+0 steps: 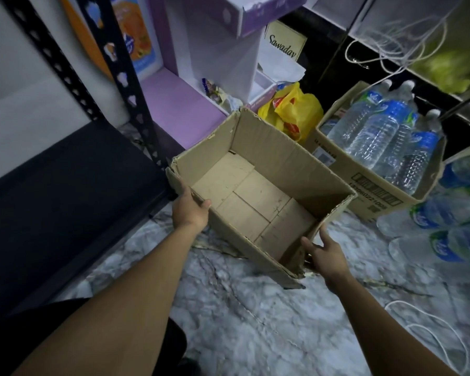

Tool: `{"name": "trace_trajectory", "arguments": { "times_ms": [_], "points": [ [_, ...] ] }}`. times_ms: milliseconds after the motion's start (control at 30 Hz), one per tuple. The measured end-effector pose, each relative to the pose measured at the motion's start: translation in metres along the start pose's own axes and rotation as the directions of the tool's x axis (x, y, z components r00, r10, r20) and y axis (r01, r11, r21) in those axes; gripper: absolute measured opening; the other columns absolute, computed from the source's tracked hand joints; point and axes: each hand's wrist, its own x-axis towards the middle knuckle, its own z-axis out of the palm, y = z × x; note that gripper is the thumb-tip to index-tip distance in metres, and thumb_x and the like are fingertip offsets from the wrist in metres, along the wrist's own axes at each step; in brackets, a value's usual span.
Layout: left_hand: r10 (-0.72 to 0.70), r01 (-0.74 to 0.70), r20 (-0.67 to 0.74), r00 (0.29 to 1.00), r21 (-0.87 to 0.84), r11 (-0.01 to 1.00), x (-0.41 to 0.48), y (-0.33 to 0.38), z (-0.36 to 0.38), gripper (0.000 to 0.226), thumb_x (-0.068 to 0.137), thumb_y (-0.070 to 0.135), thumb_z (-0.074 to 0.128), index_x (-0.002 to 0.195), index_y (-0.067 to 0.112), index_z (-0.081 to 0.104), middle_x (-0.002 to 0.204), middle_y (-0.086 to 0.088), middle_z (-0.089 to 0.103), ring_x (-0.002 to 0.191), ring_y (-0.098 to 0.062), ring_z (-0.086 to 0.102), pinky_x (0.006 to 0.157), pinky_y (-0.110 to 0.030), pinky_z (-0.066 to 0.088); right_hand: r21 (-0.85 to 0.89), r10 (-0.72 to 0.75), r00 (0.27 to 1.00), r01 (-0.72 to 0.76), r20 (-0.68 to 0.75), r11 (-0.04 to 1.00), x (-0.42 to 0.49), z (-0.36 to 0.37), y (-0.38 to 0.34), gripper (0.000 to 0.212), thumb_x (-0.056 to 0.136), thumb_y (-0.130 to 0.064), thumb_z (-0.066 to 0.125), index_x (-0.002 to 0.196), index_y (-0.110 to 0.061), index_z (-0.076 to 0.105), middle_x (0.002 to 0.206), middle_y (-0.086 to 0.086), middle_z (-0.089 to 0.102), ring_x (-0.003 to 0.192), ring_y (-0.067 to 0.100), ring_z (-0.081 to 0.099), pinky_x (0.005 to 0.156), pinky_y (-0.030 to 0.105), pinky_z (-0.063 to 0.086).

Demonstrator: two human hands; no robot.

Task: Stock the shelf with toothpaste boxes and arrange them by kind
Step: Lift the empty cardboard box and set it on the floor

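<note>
Shelf (pixel 65 185), a dark, bare board on a black metal rack, fills the lower left of the frame. Just right of it, both forearms reach to an open cardboard box (pixel 282 156) on the marble-patterned floor (pixel 242 321). The left hand (pixel 190 210) grips the box's near left rim, thumb hooked over the edge. The right hand (pixel 323 253) holds the near right corner, fingers partly spread against the wall. Only bottom flaps show inside the box. Behind it to the right stands a carton (pixel 364 185) of water bottles (pixel 377 134), with a yellow bag (pixel 293 109) at centre and a purple display stand (pixel 179 104) towards the upper left.
</note>
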Motion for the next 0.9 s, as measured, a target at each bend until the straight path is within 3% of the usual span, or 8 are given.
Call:
{"name": "trace_trajectory", "arguments": {
  "times_ms": [167,233,333,500,600,700,800,900],
  "points": [
    [0.112,-0.102,-0.063,0.992,0.147,0.984,-0.028,0.001,-0.005,0.085,0.096,0.029,0.062,0.159,0.02,0.006,0.155,-0.013,0.038,0.141,-0.034,0.036,0.111,-0.043,0.035,-0.059,-0.034,0.999,0.031,-0.035,0.998,-0.006,0.002,0.002,0.072,0.097,-0.025,0.059,0.154,-0.039,0.016,0.119,0.008,0.067,0.098,0.025,0.068,0.08,0.038,0.059],
    [0.247,-0.222,-0.082,0.966,0.237,0.946,-0.036,-0.008,-0.005,0.086,0.096,0.034,0.061,0.159,0.018,0.005,0.164,-0.008,0.018,0.147,-0.032,0.026,0.113,-0.042,0.033,-0.114,-0.051,0.998,0.046,-0.041,0.992,-0.008,0.003,0.005,0.073,0.097,-0.029,0.059,0.153,-0.044,0.015,0.126,0.01,0.066,0.099,0.026,0.069,0.087,0.047,0.058],
    [0.361,-0.345,0.043,0.932,0.416,0.841,-0.037,-0.021,-0.006,0.093,0.091,0.053,0.059,0.159,0.018,0.006,0.166,0.001,-0.008,0.153,-0.026,0.0,0.116,-0.044,0.028,-0.304,-0.142,0.989,0.122,-0.047,0.945,-0.015,-0.001,0.008,0.072,0.097,-0.036,0.055,0.153,-0.044,0.01,0.126,0.009,0.067,0.093,0.023,0.071,0.076,0.044,0.061],
    [0.351,-0.369,0.141,0.926,0.543,0.754,-0.033,-0.027,-0.014,0.103,0.083,0.075,0.049,0.159,0.022,0.004,0.166,0.004,-0.01,0.152,-0.026,-0.008,0.112,-0.047,0.036,-0.474,-0.267,0.959,0.193,-0.092,0.859,-0.04,-0.001,0.009,0.093,0.088,-0.057,0.058,0.153,-0.042,-0.006,0.122,0.017,0.066,0.072,0.016,0.065,0.068,0.039,0.059],
    [0.332,-0.347,0.134,0.934,0.566,0.748,-0.034,-0.024,-0.015,0.107,0.08,0.082,0.044,0.159,0.022,0.002,0.166,0.005,-0.01,0.153,-0.026,-0.007,0.112,-0.048,0.038,-0.563,-0.271,0.96,0.188,-0.066,0.805,-0.056,0.01,0.018,0.119,0.068,-0.085,0.056,0.149,-0.044,-0.022,0.152,0.013,0.04,0.103,0.026,0.064,0.08,0.038,0.056],
    [0.303,-0.342,0.168,0.938,0.593,0.729,-0.038,-0.023,-0.011,0.118,0.077,0.085,0.042,0.157,0.018,-0.011,0.164,0.002,-0.021,0.153,-0.027,-0.004,0.112,-0.05,0.035,-0.638,-0.269,0.963,0.199,-0.014,0.744,-0.06,0.025,0.029,0.134,0.061,-0.093,0.052,0.15,-0.031,-0.026,0.165,0.002,-0.006,0.141,0.03,0.036,0.102,0.044,0.047],
    [0.294,-0.333,0.167,0.941,0.607,0.721,-0.041,-0.019,-0.008,0.122,0.076,0.087,0.041,0.156,0.015,-0.017,0.162,-0.001,-0.026,0.153,-0.028,-0.003,0.114,-0.05,0.03,-0.638,-0.31,0.95,0.227,-0.02,0.735,-0.056,0.031,0.03,0.139,0.064,-0.084,0.062,0.15,-0.021,-0.028,0.165,0.005,-0.009,0.135,0.031,0.044,0.093,0.039,0.05],
    [0.287,-0.324,0.161,0.944,0.606,0.726,-0.04,-0.017,-0.004,0.121,0.077,0.086,0.041,0.156,0.015,-0.017,0.162,-0.002,-0.026,0.153,-0.028,-0.001,0.113,-0.051,0.03,-0.638,-0.265,0.961,0.156,-0.079,0.754,-0.052,0.034,0.029,0.137,0.066,-0.078,0.064,0.152,-0.014,-0.022,0.164,0.011,0.008,0.133,0.032,0.046,0.087,0.038,0.05]
  ]
}}
